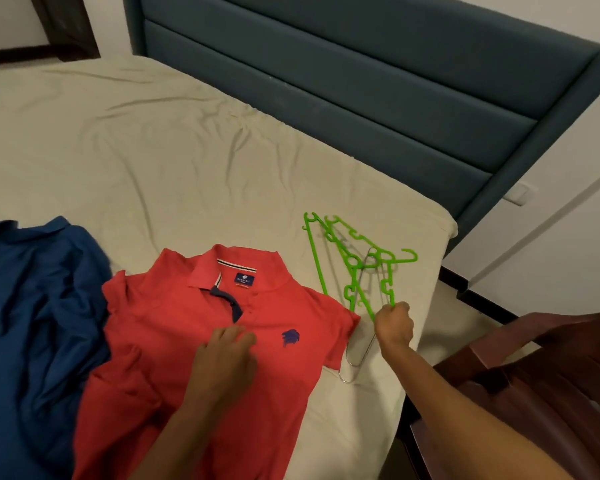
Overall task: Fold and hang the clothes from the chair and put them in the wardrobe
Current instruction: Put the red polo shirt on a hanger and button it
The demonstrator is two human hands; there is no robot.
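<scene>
- Pressing flat on the red polo shirt (201,341), the left hand (227,358) lies with straight fingers just below the placket.
- Right hand (394,323) pinches the green plastic hangers (355,263), fingers curled round their lower end — a metal wire hanger (359,356) lies beneath.
- Blue shirt (39,306) is crumpled at the left, touching the polo.
- Bed (136,150) stretches bare beyond; its right edge runs just past the hangers — a wooden chair (534,375) stands beside it.
</scene>
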